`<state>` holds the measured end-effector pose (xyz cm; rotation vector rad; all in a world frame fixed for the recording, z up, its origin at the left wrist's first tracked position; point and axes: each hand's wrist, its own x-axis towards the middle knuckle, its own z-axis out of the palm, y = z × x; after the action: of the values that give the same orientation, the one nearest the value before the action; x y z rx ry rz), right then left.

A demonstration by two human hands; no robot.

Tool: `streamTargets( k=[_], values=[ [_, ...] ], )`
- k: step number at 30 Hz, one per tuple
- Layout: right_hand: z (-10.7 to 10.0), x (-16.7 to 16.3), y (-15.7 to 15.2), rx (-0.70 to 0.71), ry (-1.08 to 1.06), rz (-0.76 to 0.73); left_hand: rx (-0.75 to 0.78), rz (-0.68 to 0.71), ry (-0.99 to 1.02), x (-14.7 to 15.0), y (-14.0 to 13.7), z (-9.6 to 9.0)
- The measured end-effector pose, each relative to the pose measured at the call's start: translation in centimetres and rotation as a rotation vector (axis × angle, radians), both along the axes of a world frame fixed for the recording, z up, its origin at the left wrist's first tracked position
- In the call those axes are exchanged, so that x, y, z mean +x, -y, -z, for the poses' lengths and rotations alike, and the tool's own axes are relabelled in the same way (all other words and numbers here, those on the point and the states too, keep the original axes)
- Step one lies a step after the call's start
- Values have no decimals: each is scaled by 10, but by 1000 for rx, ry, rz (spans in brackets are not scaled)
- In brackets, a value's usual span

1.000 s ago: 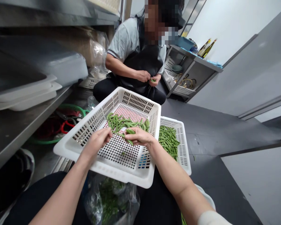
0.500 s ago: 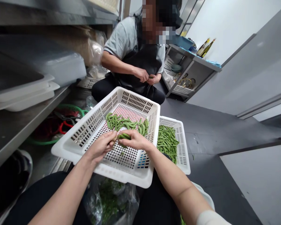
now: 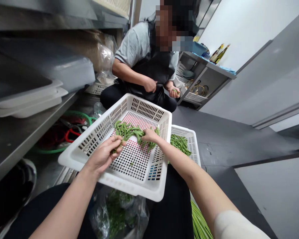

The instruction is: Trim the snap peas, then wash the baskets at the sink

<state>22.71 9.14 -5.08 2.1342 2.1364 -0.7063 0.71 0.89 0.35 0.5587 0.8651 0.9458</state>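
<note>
A white slotted basket [image 3: 107, 181] sits across my lap with a loose heap of snap peas [image 3: 126, 129] at its far side. Over the near-left part of the basket, my left hand [image 3: 106, 154] has its fingers curled round small green scraps that look like pea trimmings [image 3: 114, 151]. Reaching into the right part of the heap, my right hand [image 3: 151, 136] has its fingers closed at some pods, the fingertips partly hidden among them. A small green scrap [image 3: 131, 164] lies on the basket floor.
Beside it stands a second white basket [image 3: 196, 146] filled with green pods. Below lies a clear plastic bag [image 3: 119, 212] of greens; long green stalks [image 3: 199, 222] are at lower right. A co-worker [image 3: 139, 49] sits opposite. A metal shelf [image 3: 40, 132] runs along the left.
My right hand has moved away from my left hand, forward and right into the pea heap. My left hand has shifted slightly left. The co-worker's hands have come apart.
</note>
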Motion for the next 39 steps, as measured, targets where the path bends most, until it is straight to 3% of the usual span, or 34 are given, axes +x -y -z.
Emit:
streamTargets(
  k=[5,11,18,24,31,35,39],
  values=[
    [20,-12,-5,-40,214,-184,48,33,-129,-1,-5,9],
    [5,-16,8,-84,284,-324,173,104,-375,-1,-4,12],
    [-35,-21,49,165,-161,-326,444,216,-850,2,-2,15],
    [-43,-28,72,284,-256,-323,458,290,-800,8,3,15],
    [-36,-26,76,347,-377,-460,368,373,-686,13,2,19],
    [-34,-28,74,342,-740,-316,331,334,-629,14,1,13],
    [-41,-24,69,195,-1300,107,355,318,-625,9,1,11]
  ],
)
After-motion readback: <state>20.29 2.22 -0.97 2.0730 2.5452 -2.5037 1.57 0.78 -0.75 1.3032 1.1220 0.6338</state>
